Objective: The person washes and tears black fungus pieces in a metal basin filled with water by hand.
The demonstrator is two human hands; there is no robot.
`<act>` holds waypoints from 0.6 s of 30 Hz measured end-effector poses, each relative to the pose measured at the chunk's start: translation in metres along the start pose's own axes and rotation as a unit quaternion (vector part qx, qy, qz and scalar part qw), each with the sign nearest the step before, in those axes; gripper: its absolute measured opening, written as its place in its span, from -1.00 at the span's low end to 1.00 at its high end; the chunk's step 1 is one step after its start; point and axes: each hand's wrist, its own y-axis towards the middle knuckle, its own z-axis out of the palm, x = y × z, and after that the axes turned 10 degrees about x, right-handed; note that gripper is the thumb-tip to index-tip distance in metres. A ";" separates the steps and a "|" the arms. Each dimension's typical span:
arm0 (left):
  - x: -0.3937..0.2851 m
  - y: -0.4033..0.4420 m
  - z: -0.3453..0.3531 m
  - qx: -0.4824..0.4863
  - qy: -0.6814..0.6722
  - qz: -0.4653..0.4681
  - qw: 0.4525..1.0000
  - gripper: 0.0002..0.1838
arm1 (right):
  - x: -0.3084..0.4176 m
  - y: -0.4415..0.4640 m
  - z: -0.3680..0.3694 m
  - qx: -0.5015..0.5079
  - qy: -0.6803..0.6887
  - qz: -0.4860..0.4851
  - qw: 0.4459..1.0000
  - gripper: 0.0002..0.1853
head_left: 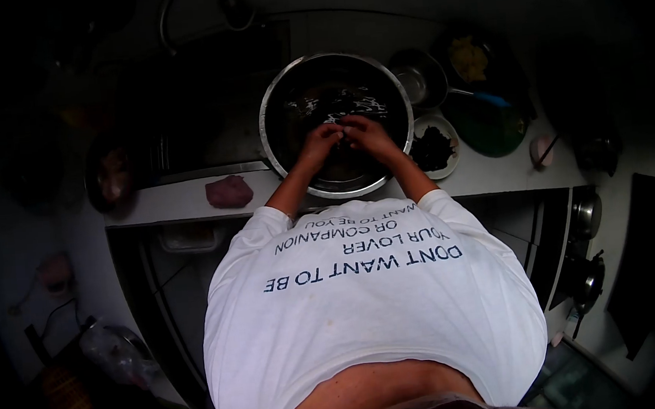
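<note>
A large steel basin (268, 144) stands on the counter in front of me, with dark, shiny liquid inside. My left hand (322, 142) and my right hand (366, 133) meet over the middle of it. The fingertips of both are drawn together in a pinch, nearly touching. Whatever lies between them is too small and dark to make out. Just right of the basin sits a white bowl (455, 159) heaped with dark, crinkled pieces (431, 148).
Behind the bowl rests a steel saucepan (414, 77) with a blue handle (492, 99). Yellow pieces (468, 59) lie on a dark plate farther right, near a green round board (493, 132). A pinkish cloth (229, 192) lies at the counter's front edge, left of the basin.
</note>
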 end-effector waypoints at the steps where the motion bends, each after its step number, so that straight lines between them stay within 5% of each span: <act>1: 0.000 0.001 0.001 0.010 0.023 0.001 1.000 -0.83 | -0.002 0.001 -0.002 0.022 -0.020 -0.007 1.000 -0.77; 4: -0.005 -0.001 0.004 -0.001 0.071 -0.052 0.996 -0.83 | -0.014 0.004 -0.013 0.064 -0.080 -0.012 0.995 -0.81; 10: 0.011 0.005 0.001 -0.015 0.275 -0.005 0.961 -0.84 | -0.031 0.006 -0.019 0.014 -0.189 0.013 0.982 -0.84; 18: 0.015 0.003 0.005 -0.038 0.355 0.024 0.934 -0.83 | -0.061 0.011 -0.021 0.005 -0.212 -0.012 0.977 -0.85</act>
